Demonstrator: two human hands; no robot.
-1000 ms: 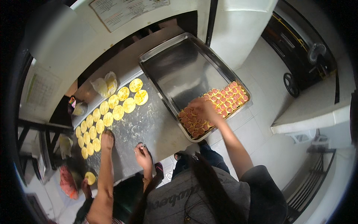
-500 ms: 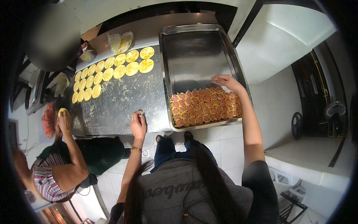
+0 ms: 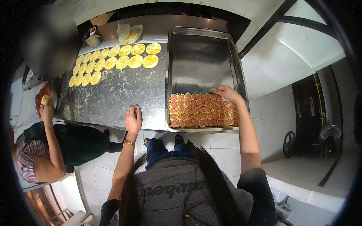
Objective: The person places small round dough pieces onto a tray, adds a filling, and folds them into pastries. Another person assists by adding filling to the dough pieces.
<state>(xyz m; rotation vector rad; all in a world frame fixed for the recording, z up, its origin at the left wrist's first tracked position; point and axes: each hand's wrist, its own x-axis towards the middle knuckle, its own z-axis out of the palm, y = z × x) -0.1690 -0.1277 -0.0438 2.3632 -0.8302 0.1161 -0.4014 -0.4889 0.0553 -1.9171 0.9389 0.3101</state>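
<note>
Rows of small open-topped dumplings, pink filling in yellow wrappers, fill the near part of a large metal tray. My right hand reaches over the tray. Its fingertips are pinched together at the far row of dumplings; anything between them is too small to make out. My left hand stays low over the front of the dark work table, left of the tray, with its fingers curled in; I cannot see whether they hold anything. Round yellow wrappers lie in rows on the table's far left half.
At the left, a co-worker's hand holds a yellow wrapper beside a reddish mass. A plastic bag with yellow contents and a small tub stand behind the wrappers. A white wall rises right of the tray.
My right hand has come nearer to me, from over the bare part of the tray to the far row of dumplings. My left hand stays near the table's front. The view has shifted slightly.
</note>
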